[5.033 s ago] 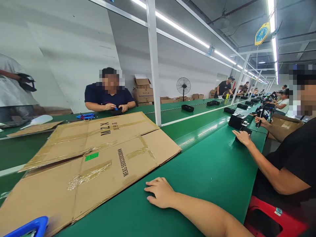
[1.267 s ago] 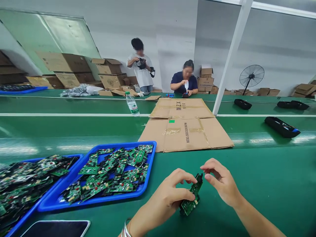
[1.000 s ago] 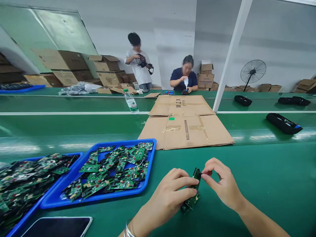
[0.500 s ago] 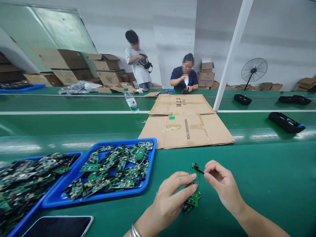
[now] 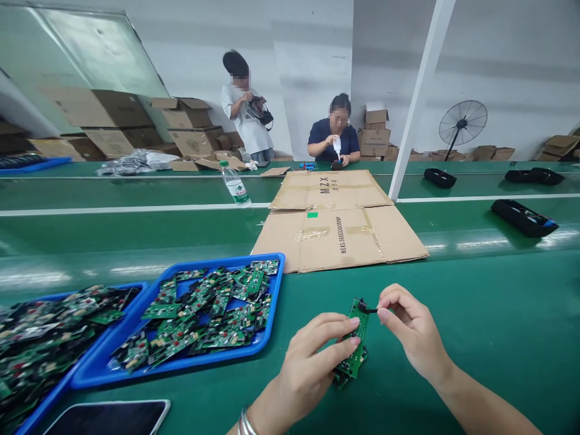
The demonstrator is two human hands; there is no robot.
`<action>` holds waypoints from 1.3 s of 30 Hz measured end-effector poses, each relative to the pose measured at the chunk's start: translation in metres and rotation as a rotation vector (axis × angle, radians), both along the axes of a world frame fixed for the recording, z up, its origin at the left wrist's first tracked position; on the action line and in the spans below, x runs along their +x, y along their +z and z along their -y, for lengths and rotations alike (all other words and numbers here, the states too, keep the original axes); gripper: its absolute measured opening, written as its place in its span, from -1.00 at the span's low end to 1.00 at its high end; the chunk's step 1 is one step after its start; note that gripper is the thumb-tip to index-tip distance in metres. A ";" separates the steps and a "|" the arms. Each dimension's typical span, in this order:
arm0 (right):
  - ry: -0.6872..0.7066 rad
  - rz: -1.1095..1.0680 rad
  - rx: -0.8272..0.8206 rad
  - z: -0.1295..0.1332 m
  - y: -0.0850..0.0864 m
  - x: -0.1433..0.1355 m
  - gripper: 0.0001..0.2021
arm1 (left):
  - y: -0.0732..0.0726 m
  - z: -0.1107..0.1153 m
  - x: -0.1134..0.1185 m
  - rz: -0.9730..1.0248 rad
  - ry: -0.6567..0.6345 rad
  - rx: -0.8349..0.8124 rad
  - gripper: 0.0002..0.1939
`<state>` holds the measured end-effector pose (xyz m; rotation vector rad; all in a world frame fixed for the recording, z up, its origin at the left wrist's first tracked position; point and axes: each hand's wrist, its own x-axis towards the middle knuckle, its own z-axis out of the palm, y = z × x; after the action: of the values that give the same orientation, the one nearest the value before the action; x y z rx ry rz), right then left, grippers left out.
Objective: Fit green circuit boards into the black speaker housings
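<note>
A long green workbench (image 5: 475,338) in a factory hall is seen, with cartons stacked along the far wall. Just above the bench near its front edge, a green circuit board (image 5: 354,338) is gripped by the left hand (image 5: 312,368), closed around the board's lower half. The board's top end is met by the right hand (image 5: 410,329), whose thumb and forefinger are pinched on a small dark part (image 5: 366,309). The part is judged to be at the board but not yet confirmed seated. Many boards remain in the blue tray (image 5: 272,302) and a second tray (image 5: 136,290) alongside. Flattened cardboard (image 5: 339,232) lies beyond. A phone (image 5: 104,417) lies at the front edge.
</note>
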<state>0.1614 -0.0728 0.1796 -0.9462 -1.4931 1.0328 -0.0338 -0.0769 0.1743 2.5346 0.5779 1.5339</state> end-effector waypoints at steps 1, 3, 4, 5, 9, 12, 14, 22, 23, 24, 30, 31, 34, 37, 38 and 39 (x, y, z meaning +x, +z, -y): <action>0.003 0.000 0.009 0.000 0.000 0.000 -0.87 | 0.000 0.000 0.000 -0.002 -0.001 0.000 -0.73; 0.005 -0.001 0.021 0.001 0.000 0.000 -0.88 | -0.002 0.000 0.000 -0.006 0.000 -0.006 -0.72; 0.006 -0.001 0.025 0.001 0.000 0.000 -0.88 | -0.002 0.000 0.000 -0.008 0.002 -0.006 -0.73; 0.005 -0.001 0.030 0.001 0.000 0.000 -0.89 | -0.003 0.000 0.001 -0.010 0.004 -0.003 -0.74; 0.000 -0.002 0.047 0.000 0.000 0.002 -0.89 | -0.002 0.002 0.001 -0.017 -0.003 0.003 -0.75; 0.007 -0.006 0.042 0.000 -0.001 0.002 -0.90 | -0.001 0.002 0.001 -0.010 -0.011 -0.007 -0.72; 0.017 -0.004 0.036 0.000 -0.001 0.002 -0.90 | -0.002 0.002 0.000 -0.002 -0.016 -0.017 -0.70; 0.029 0.008 0.018 -0.003 -0.003 0.001 -0.87 | 0.001 0.002 0.001 0.080 -0.050 -0.075 -0.75; 0.025 0.014 0.022 -0.003 -0.002 0.002 -0.87 | 0.002 0.002 0.002 0.089 -0.059 -0.095 -0.76; 0.021 0.023 0.030 -0.004 -0.001 0.003 -0.87 | 0.002 0.002 0.002 0.095 -0.069 -0.111 -0.76; -0.013 0.099 0.134 -0.006 0.003 0.008 -0.90 | 0.006 0.000 0.005 0.121 -0.113 -0.161 -0.80; -0.013 0.113 0.153 -0.006 0.003 0.009 -0.90 | 0.006 0.000 0.005 0.130 -0.125 -0.177 -0.81; -0.007 0.155 0.218 -0.005 0.006 0.010 -0.92 | 0.006 -0.001 0.004 0.154 -0.185 -0.253 -0.82; 0.022 0.190 0.276 -0.004 0.009 0.012 -0.92 | 0.006 -0.003 0.002 0.209 -0.285 -0.366 -0.88; 0.040 0.199 0.293 -0.003 0.011 0.013 -0.93 | 0.006 -0.003 0.002 0.241 -0.320 -0.408 -0.90; 0.062 0.209 0.308 -0.002 0.012 0.014 -0.93 | 0.006 -0.004 0.002 0.274 -0.358 -0.450 -0.93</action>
<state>0.1751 -0.0707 0.1920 -0.8097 -1.8043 0.7344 -0.0314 -0.0729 0.1801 1.9286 0.3550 1.3969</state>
